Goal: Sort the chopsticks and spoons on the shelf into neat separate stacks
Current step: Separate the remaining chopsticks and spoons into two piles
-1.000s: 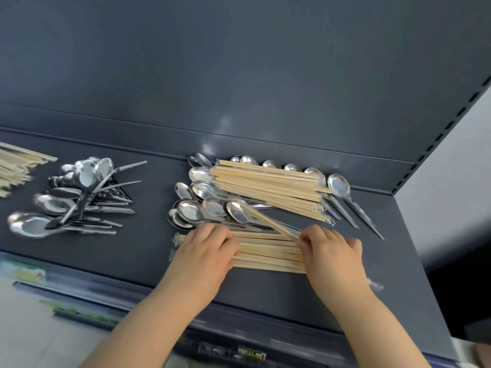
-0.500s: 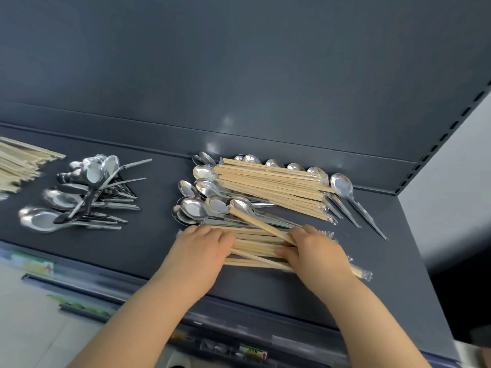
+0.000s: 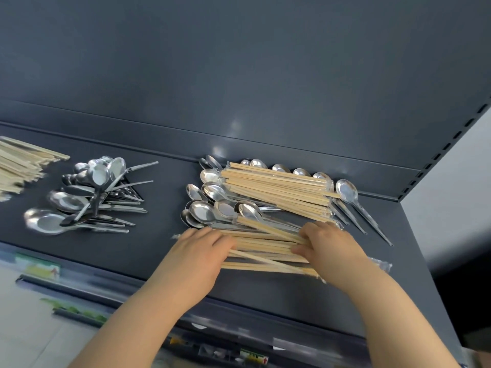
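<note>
On the dark grey shelf (image 3: 279,298) a near bundle of wrapped wooden chopsticks (image 3: 263,251) lies flat between my hands. My left hand (image 3: 199,257) presses its left end, fingers curled over it. My right hand (image 3: 332,248) grips its right end. One loose pair slants across the top of the bundle. Behind it lie several steel spoons (image 3: 212,208), bowls to the left. A second chopstick bundle (image 3: 279,189) rests on more spoons near the back wall. One spoon (image 3: 348,192) lies apart at the right.
A pile of spoons (image 3: 87,195) sits at the shelf's left, with another chopstick stack (image 3: 18,166) at the far left edge. The shelf's back wall rises right behind. Price labels run along the front rail (image 3: 239,349). The shelf ends at the right.
My right hand has slid left along the near bundle, closer to my left hand. The loose pair on top now slants more. The view shifted slightly.
</note>
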Tool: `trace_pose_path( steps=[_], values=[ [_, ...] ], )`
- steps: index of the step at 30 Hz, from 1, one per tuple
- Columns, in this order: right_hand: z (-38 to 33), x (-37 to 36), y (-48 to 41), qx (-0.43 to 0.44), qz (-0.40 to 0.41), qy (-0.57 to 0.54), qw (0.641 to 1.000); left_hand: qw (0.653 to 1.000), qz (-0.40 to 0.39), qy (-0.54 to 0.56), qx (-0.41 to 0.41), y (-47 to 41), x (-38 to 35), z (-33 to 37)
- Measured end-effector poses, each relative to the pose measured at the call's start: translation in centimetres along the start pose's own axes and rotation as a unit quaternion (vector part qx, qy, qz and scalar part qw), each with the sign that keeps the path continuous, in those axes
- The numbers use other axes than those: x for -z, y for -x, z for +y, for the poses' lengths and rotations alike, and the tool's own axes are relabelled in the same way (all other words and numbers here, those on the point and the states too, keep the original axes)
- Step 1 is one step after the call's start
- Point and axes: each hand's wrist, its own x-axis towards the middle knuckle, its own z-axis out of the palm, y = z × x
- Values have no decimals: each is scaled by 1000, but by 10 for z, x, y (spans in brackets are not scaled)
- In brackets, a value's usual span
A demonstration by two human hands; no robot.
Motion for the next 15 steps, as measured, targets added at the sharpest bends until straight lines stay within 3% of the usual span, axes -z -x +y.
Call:
trace_pose_path(
  steps=[10, 15],
  values=[
    [-28, 22, -2, -124, 65, -22, 990, 997, 24, 28, -72, -4, 21, -50],
    [-70, 29, -5, -103, 97, -114, 983, 993, 64, 33, -96, -12, 45, -81]
  ],
)
